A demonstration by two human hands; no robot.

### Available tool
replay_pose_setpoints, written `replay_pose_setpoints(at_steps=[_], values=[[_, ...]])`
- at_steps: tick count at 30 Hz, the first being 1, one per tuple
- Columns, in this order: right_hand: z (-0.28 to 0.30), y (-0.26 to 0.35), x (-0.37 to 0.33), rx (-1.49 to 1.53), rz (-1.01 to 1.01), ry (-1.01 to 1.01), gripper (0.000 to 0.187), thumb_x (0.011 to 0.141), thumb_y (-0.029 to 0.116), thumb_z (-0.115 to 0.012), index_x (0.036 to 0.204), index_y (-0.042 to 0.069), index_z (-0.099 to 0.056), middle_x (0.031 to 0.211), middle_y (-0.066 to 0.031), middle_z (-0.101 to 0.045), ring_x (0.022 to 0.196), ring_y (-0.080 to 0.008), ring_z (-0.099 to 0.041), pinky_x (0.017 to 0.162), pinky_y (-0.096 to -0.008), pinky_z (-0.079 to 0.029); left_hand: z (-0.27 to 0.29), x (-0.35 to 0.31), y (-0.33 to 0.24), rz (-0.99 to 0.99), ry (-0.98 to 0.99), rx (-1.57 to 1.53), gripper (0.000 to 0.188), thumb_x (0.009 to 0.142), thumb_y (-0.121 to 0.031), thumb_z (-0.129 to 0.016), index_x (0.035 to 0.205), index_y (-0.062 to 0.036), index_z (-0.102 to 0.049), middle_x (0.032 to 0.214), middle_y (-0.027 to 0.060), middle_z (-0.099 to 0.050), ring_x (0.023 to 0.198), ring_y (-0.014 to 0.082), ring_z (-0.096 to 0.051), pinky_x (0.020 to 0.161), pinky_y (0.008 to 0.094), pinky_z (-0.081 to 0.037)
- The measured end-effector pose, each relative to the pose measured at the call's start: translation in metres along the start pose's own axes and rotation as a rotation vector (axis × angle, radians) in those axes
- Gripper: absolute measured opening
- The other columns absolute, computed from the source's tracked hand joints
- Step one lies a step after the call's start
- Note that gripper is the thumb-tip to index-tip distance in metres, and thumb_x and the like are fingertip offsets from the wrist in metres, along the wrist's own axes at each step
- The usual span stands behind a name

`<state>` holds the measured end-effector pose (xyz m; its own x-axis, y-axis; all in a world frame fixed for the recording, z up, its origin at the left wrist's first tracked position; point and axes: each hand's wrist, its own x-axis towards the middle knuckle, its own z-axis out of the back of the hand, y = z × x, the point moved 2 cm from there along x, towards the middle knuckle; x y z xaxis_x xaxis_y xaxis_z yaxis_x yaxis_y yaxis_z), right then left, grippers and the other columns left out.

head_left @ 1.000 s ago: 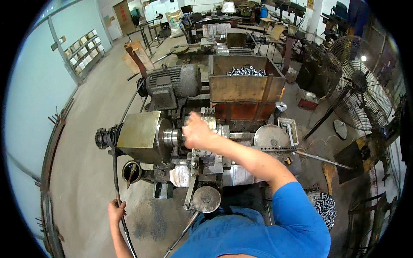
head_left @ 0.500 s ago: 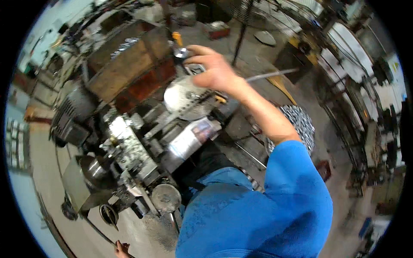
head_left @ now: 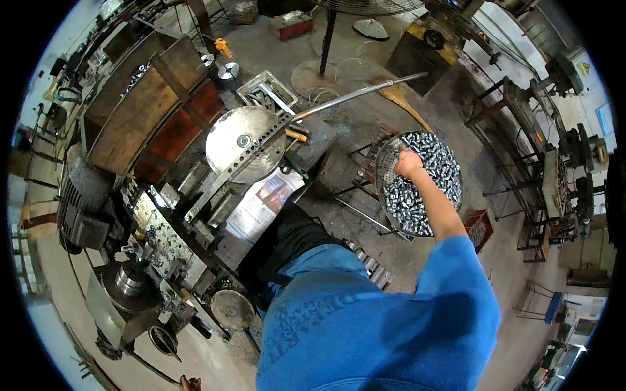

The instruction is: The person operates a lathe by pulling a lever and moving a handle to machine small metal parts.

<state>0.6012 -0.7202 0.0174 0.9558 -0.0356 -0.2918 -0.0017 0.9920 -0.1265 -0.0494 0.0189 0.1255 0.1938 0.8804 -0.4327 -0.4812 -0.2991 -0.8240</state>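
Observation:
My right hand [head_left: 408, 163] is down at the inner left side of a round perforated metal basin [head_left: 387, 171]. Its fingers look closed, and whatever is in them is hidden. Small shiny metal cylinders [head_left: 417, 202] heap up beside the hand and fill most of the basin. At the lower edge, only part of my left hand [head_left: 190, 383] shows, dark and closed around the end of a long dark lever [head_left: 153, 369]. That lever runs up towards a small handwheel [head_left: 163, 341] on the machine.
A lathe-like machine [head_left: 169, 228] with a chuck [head_left: 130, 279] fills the left. Ahead lie a round metal plate [head_left: 225, 133], a perforated bar joined to a long pipe [head_left: 352, 96], and a parts tray [head_left: 282, 83]. A fan stand [head_left: 327, 45], broom [head_left: 403, 104] and red box [head_left: 479, 229] stand on the floor.
My right hand has gone from above the round plate, near the small metal cups, right and down into the basin. My left hand stays at the lever. The view has shifted to the right.

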Motion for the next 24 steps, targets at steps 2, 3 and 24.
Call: replay_pose_setpoints(at_steps=[2, 3, 24], values=[[0.005, 0.013, 0.017, -0.022, 0.017, 0.04, 0.034, 0.067, 0.025, -0.06, 0.093, 0.002, -0.063, 0.103, -0.0174, -0.06, 0.095, -0.0283, -0.059, 0.083, -0.0349, -0.048, 0.012, 0.006, 0.018, -0.015, -0.056, -0.077, 0.023, 0.081, -0.019, -0.062, 0.09, 0.0006, -0.052, 0.059, 0.0085, -0.05, 0.049, 0.0183, -0.047, 0.049, 0.0328, -0.046], [0.005, 0.016, 0.022, -0.063, 0.025, 0.168, 0.032, 0.069, 0.024, -0.06, 0.092, 0.002, -0.063, 0.104, -0.0163, -0.06, 0.096, -0.0281, -0.058, 0.083, -0.0364, -0.047, 0.023, 0.013, 0.026, -0.026, -0.096, -0.14, 0.022, 0.081, -0.018, -0.062, 0.087, -0.0004, -0.051, 0.057, 0.0072, -0.048, 0.046, 0.0172, -0.046, 0.047, 0.0324, -0.045], [0.241, 0.239, -0.085, 1.052, 1.09, -0.417, 0.028, 0.063, -0.004, -0.049, 0.085, -0.004, -0.066, 0.106, -0.0159, -0.058, 0.1, -0.0241, -0.055, 0.087, -0.0312, -0.042, -0.021, -0.041, -0.022, -0.168, -0.152, -0.072, 0.024, 0.079, -0.018, -0.062, 0.087, 0.004, -0.056, 0.063, 0.0077, -0.056, 0.054, 0.0167, -0.058, 0.05, 0.0294, -0.052]])
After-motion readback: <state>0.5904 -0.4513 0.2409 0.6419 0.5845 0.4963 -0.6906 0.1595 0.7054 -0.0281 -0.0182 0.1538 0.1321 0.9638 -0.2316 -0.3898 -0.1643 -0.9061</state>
